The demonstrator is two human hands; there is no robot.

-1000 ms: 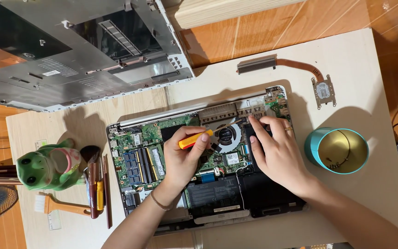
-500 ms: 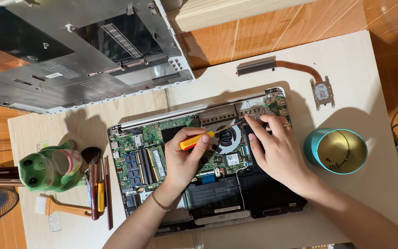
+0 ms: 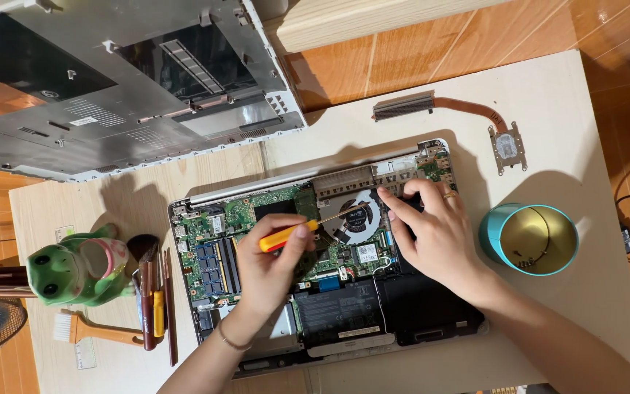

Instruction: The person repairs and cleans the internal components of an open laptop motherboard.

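- Pale wood forms the surface (image 3: 585, 124), set on an orange wooden floor; one opened laptop (image 3: 315, 255) lies at its middle, its board, battery and fan exposed.
- One screwdriver (image 3: 293, 235) with a yellow-and-orange handle is held in the left hand (image 3: 271, 266), whose fingers are closed round the handle; the thin shaft points up and right to the round fan (image 3: 359, 217).
- The fan housing is pressed by the right hand (image 3: 432, 233), fingers spread and bent, nothing gripped; one ring is worn on it.
- To do this well, the tip would best be kept square in the screw head and pushed straight down, the fan being steadied so that nothing slips onto the board.
- One teal tin (image 3: 530, 237), open, stands just right of the laptop.
- One copper heat pipe (image 3: 461, 113) with its plate lies apart, above the laptop.
- One grey bottom cover (image 3: 125, 80) rests at the upper left, overhanging the surface.
- One green frog pot (image 3: 78, 266) stands to the left, with one brush (image 3: 96, 332) and several thin tools (image 3: 156, 310) beside it; their number cannot be told.
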